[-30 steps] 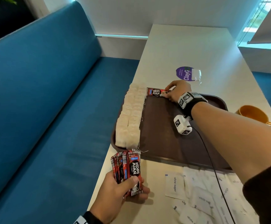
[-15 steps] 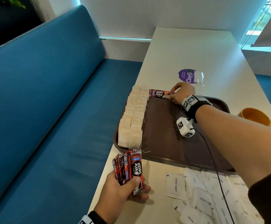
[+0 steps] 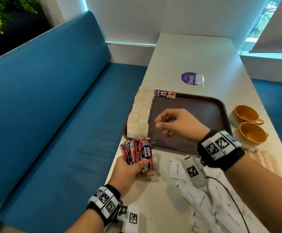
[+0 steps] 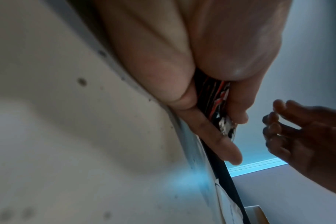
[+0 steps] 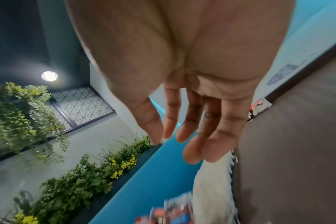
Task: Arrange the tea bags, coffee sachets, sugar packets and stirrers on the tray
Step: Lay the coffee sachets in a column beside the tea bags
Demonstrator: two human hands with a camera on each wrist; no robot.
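Observation:
A dark brown tray lies on the white table. Two rows of white tea bags line its left edge. One red coffee sachet lies at the tray's far left corner. My left hand grips a fanned stack of red coffee sachets just off the tray's near left corner; the stack of red coffee sachets shows between thumb and fingers in the left wrist view. My right hand hovers above the tray, empty, with fingers loose. White sugar packets lie near me and wooden stirrers at the right.
Two orange cups stand right of the tray. A purple sticker with a white tea bag beside it sits beyond the tray. A blue bench runs along the table's left edge. A black cable crosses the sugar packets.
My right hand let go of the coffee sachet at the tray's far corner and drew back toward me, over the tray's middle. The left hand still holds the stack.

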